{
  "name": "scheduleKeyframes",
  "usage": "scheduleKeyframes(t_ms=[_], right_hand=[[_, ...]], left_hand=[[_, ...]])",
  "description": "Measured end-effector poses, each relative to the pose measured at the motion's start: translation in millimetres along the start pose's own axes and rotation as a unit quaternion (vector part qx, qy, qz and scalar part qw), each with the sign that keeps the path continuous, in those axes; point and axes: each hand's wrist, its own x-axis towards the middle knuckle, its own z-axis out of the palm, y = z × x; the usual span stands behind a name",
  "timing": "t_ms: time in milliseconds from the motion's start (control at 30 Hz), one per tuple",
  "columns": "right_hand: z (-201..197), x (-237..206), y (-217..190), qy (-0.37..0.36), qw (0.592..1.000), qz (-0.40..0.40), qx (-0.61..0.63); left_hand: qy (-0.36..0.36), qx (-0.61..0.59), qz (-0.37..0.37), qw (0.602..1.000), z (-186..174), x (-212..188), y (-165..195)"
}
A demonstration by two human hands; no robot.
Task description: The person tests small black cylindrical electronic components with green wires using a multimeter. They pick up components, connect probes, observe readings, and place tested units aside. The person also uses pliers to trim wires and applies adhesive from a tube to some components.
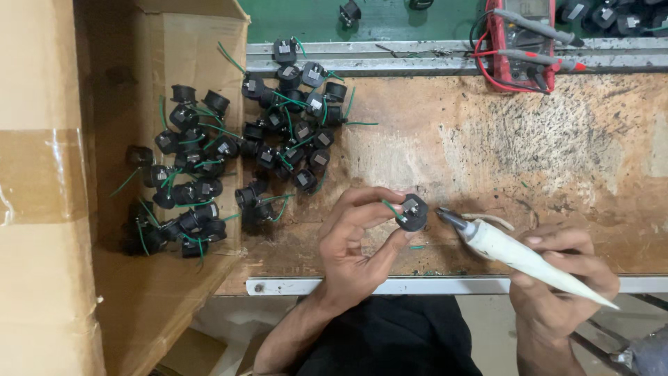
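My left hand (358, 240) pinches a small black round part (412, 212) with a green wire stub, held just above the worn wooden bench (543, 160). My right hand (563, 271) grips a white tapered soldering iron (518, 254) like a pen. Its dark metal tip (449, 217) points left and sits a short gap away from the black part, not touching it. Both hands hover near the bench's front edge.
A heap of several like black parts with green wires (292, 132) spills from an open cardboard box (174, 174) at the left onto the bench. A red multimeter with probes (522, 45) lies at the back right, behind a metal rail (417, 59).
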Motion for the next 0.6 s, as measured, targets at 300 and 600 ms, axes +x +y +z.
scheduleKeyframes(t_ms=[300, 600], right_hand=[[-6, 48, 6, -0.015, 0.996, 0.059, 0.066], [39, 96, -25, -0.112, 0.99, 0.032, -0.084]], left_hand=[[-0.045, -0.068, -0.11, 0.991, -1, 3, 4], [-0.053, -0.053, -0.152, 0.986, -2, 6, 4]])
